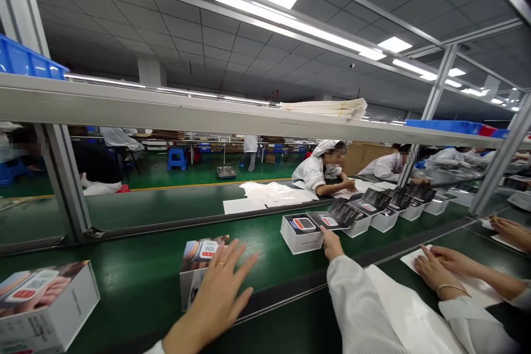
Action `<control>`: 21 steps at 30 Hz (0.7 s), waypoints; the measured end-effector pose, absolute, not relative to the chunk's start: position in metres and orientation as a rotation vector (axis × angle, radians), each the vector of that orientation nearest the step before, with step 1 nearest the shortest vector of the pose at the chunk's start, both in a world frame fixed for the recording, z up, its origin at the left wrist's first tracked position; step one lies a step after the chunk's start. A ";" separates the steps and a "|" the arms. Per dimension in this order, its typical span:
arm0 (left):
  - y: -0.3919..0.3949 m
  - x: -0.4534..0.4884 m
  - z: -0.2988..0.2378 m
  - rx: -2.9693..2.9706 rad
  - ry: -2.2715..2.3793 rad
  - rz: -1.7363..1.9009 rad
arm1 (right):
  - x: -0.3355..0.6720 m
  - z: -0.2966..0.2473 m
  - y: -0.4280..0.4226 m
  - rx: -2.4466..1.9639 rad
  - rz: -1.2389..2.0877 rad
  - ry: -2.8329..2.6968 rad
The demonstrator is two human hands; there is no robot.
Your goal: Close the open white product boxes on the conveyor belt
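My left hand [219, 290] is open, fingers spread, in front of and partly over a closed printed carton [203, 254]. Whether its fingers touch the carton is unclear. My right hand [333, 243] is at the near right corner of an open white box [302, 233], its index finger stretched to the edge of the dark lid [327, 220]. The other fingers are curled, and the thumb is hidden. Inside that box lies a white and orange device with a dark screen [304, 224]. Another closed carton [45, 301] stands at the left.
Several open boxes [384, 220] line the green belt [141, 271] to the right. White sheets [274, 194] lie beyond a raised rail. A co-worker's hands [443, 268] work on white paper close to my right. A shelf [199, 116] on metal posts crosses above the belt.
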State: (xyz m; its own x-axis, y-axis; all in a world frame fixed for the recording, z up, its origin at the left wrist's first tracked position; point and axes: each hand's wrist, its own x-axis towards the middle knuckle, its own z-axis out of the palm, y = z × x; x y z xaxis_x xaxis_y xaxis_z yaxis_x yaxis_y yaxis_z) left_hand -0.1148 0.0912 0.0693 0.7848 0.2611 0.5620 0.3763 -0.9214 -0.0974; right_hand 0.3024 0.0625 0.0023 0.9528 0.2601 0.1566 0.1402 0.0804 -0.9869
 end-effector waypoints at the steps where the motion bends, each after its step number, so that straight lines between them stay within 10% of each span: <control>1: 0.083 -0.108 0.063 -2.793 -0.462 -0.842 | 0.301 0.000 0.065 -1.489 0.115 -0.363; 21: 0.136 0.009 0.010 -3.374 -1.169 -0.721 | 0.204 -0.028 0.054 -1.531 0.288 -0.992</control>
State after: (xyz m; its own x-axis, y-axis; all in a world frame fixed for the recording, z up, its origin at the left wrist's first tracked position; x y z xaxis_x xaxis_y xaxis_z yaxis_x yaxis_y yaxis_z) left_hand 0.0086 0.1356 0.0101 0.7333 0.6529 0.1897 0.4629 -0.6837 0.5642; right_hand 0.2042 0.0543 -0.0277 0.6020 0.7167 0.3520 0.4166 0.0942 -0.9042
